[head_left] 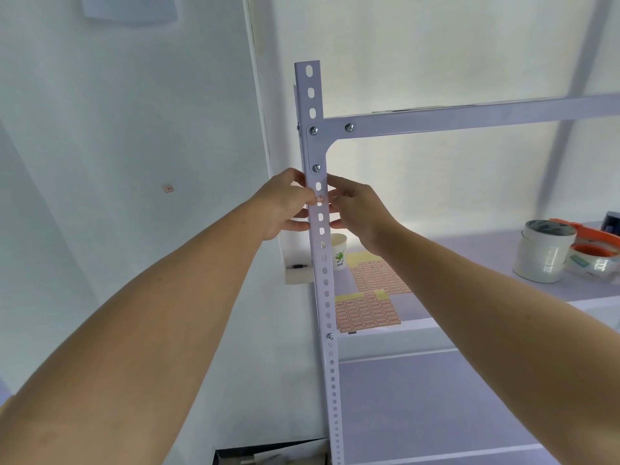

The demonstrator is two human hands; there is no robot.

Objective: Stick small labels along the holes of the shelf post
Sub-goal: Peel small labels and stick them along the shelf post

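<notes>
While both hands flank the post (322, 263), a label (320, 198) sits between holes

Both hands (285, 203) (359, 209) raised, arms outstretched, fingertips pinched together.

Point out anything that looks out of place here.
One small label is stuck on the bare wall, well left of the shelf post where both hands are pressing a label. It looks stray. Nothing else stands out.

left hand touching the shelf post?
Touching. Head view: the left hand has its fingertips pressed on the shelf post at a small label.
</notes>
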